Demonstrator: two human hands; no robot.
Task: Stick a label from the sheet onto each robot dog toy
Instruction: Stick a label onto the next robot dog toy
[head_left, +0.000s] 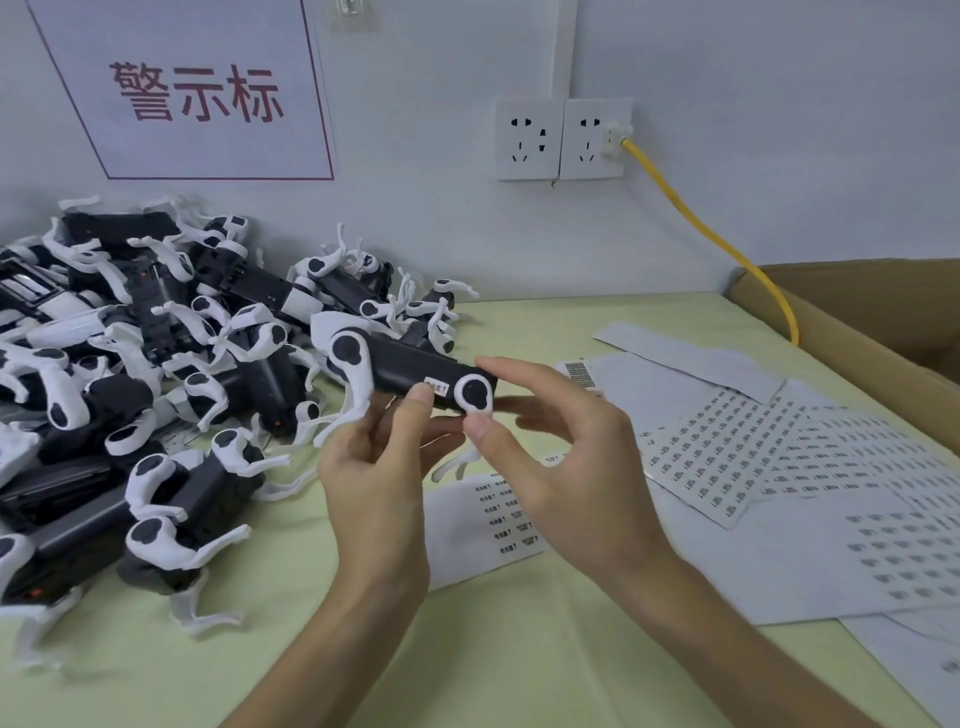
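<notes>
I hold a black-and-white robot dog toy up above the green table. My left hand grips its body from below, thumb pressing on a small white label stuck to its side. My right hand pinches the rear end at the white hip joint, thumb under it and fingers over the top. A label sheet with a few labels left lies beneath my hands. A big pile of robot dog toys fills the left side of the table.
More label sheets spread across the right of the table. An open cardboard box stands at the far right. A yellow cable runs from the wall sockets into the box. A wall sign hangs above the pile.
</notes>
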